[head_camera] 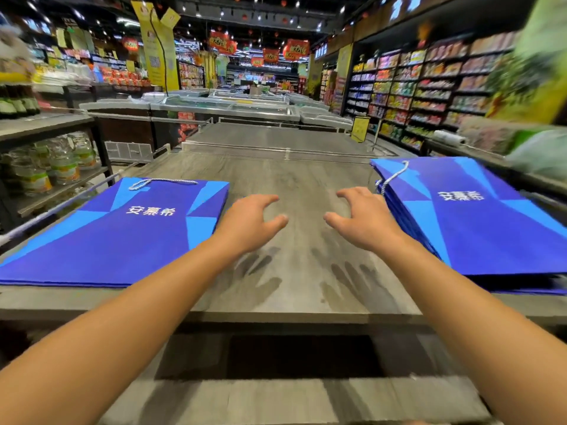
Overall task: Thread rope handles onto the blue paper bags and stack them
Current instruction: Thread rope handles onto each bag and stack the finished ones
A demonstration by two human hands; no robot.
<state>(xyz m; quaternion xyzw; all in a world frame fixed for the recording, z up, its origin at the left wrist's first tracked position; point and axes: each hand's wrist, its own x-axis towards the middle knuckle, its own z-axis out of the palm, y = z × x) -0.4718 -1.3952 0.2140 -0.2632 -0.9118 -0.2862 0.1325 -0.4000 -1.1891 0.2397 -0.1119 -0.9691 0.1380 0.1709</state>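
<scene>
A flat blue paper bag [122, 231] lies on the left of the grey table [294, 179], with a white rope handle [153, 182] at its far edge. A thick stack of blue bags [478, 222] sits on the right, and a white rope handle [395, 174] hangs over its far left corner. My left hand [251, 222] hovers over the table just right of the left bag, fingers relaxed and holding nothing. My right hand [362, 219] hovers beside the stack's left edge, also empty with loosely spread fingers.
Shelves with bottles [55, 164] stand at the left. Freezer chests [227, 108] lie beyond the table, and stocked shelves [429, 93] line the right aisle. A low clear rail [276, 151] crosses the table's far part. A dark gap [303, 354] opens below the near edge.
</scene>
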